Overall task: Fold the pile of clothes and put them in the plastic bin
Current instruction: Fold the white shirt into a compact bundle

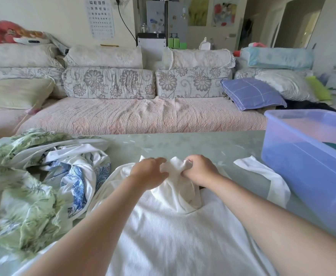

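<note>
A white ribbed shirt [169, 232] lies spread on the pale green table [193, 144] in front of me. Near its far end, a bunch of its fabric stands up between my hands. My right hand [200, 169] grips that bunch with curled fingers. My left hand [149, 172] pinches the same fabric from the left side. One white sleeve [262, 176] stretches out to the right toward the translucent blue plastic bin [306, 162], which stands at the table's right edge with something dark green inside.
A crumpled pile of clothes [39, 186], green floral, blue floral and white, covers the table's left side. Beyond the table runs a pink-covered sofa [143, 114] with flowered cushions and a purple pillow [252, 93].
</note>
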A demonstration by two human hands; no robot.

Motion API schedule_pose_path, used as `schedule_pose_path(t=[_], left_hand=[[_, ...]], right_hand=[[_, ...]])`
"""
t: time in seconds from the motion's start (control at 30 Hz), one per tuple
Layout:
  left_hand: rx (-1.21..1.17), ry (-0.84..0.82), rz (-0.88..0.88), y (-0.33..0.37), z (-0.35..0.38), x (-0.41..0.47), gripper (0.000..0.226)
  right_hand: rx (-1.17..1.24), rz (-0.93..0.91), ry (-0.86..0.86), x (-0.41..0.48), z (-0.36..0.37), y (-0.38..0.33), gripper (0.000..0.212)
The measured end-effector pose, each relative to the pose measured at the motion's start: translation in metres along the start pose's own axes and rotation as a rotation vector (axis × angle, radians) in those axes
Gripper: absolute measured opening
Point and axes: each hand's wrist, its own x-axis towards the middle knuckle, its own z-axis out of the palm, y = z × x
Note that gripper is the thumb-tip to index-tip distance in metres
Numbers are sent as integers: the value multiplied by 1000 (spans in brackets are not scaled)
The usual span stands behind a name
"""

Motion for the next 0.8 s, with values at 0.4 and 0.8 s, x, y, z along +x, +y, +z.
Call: schedule_pose_path(t=[0.4, 0.8], left_hand=[[-341, 412, 55, 7, -68, -25, 21], [-167, 454, -34, -4, -82, -95, 16]], right_hand=[[129, -96, -15, -20, -33, -29, 36], [313, -272, 390, -71, -55, -53, 19]])
